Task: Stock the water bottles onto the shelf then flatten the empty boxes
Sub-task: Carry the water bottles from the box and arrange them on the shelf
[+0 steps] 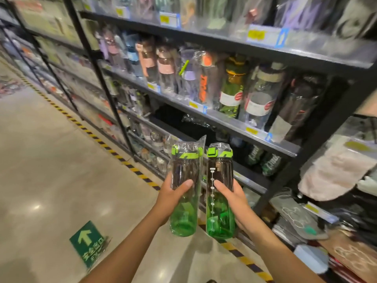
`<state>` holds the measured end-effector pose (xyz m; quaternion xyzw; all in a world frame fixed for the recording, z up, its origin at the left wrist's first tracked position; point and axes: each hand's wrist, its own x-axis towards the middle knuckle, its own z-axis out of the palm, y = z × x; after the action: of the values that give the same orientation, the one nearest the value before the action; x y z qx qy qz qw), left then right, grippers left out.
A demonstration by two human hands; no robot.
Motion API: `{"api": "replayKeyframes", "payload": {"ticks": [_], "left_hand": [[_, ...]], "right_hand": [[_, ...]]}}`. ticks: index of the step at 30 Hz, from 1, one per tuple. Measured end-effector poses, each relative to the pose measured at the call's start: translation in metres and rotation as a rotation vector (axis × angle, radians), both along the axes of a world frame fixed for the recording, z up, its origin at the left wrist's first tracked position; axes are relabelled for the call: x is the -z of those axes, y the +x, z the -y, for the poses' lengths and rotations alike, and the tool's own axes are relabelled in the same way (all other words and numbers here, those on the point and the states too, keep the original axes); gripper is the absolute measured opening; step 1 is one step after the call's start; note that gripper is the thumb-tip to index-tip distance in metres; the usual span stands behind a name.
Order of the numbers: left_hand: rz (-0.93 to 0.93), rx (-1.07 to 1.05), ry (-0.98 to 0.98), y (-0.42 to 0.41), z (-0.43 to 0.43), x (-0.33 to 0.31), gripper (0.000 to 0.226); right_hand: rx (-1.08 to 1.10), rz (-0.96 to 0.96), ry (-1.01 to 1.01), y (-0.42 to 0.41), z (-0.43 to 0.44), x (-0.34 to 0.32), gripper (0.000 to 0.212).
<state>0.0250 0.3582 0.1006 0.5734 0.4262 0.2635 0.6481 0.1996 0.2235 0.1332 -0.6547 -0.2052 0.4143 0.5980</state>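
We noted stocking step: left hand (173, 196) clamped left bottle (184, 193), right hand (234, 198) clamped right bottle (220, 193). Next, we judged: set both upright in shelf (222, 121) gap.

Price tags (257, 35) blurred, unreadable; far shelves (47, 50) blurred.

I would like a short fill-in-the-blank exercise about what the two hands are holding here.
1. Each hand holds one ____.
2. The bottle in the left hand, the left bottle, has a base coloured ____.
3. The right hand holds the right bottle, whose side has a printed ____.
4. The arrow sign lies on the ____.

Missing words: bottle; green; scale; floor
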Motion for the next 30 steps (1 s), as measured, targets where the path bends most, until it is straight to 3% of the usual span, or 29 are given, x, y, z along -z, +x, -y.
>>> {"api": "replayKeyframes", "payload": {"ticks": [2, 5, 9, 13, 16, 17, 19, 23, 25, 28, 30], "left_hand": [[-0.006, 0.054, -0.004, 0.016, -0.013, 0.015, 0.107], [0.054, 0.136, 0.004, 0.041, -0.009, -0.018, 0.114], [0.011, 0.249, 0.012, 0.068, -0.018, -0.026, 0.132], [-0.071, 0.365, -0.023, 0.083, -0.038, -0.023, 0.097], [-0.051, 0.423, -0.029, 0.087, -0.062, -0.023, 0.058], [-0.051, 0.438, -0.029, 0.087, -0.069, -0.025, 0.061], [-0.037, 0.46, 0.014, 0.087, -0.085, -0.025, 0.095], [-0.028, 0.543, 0.031, 0.09, -0.115, -0.02, 0.119], [-0.015, 0.586, 0.037, 0.09, -0.125, -0.022, 0.105], [-0.076, 0.622, 0.039, 0.088, -0.139, -0.013, 0.055], [-0.097, 0.63, 0.067, 0.09, -0.144, -0.007, 0.036]], "right_hand": [[0.009, -0.021, -0.002, 0.011, 0.0, -0.002, 0.07], [0.022, -0.051, -0.037, 0.025, 0.004, 0.0, 0.06], [0.064, -0.047, -0.088, 0.042, 0.004, 0.008, 0.072], [0.091, -0.012, -0.141, 0.05, 0.002, 0.019, 0.083], [0.161, 0.017, -0.187, 0.049, -0.008, 0.017, 0.068], [0.185, 0.021, -0.182, 0.047, -0.012, 0.017, 0.064], [0.235, 0.026, -0.177, 0.044, -0.019, 0.02, 0.067], [0.337, 0.087, -0.176, 0.034, -0.028, 0.023, 0.086], [0.386, 0.129, -0.195, 0.029, -0.031, 0.026, 0.09], [0.466, 0.172, -0.226, 0.026, -0.036, 0.03, 0.093], [0.519, 0.205, -0.263, 0.027, -0.037, 0.034, 0.099]]}}
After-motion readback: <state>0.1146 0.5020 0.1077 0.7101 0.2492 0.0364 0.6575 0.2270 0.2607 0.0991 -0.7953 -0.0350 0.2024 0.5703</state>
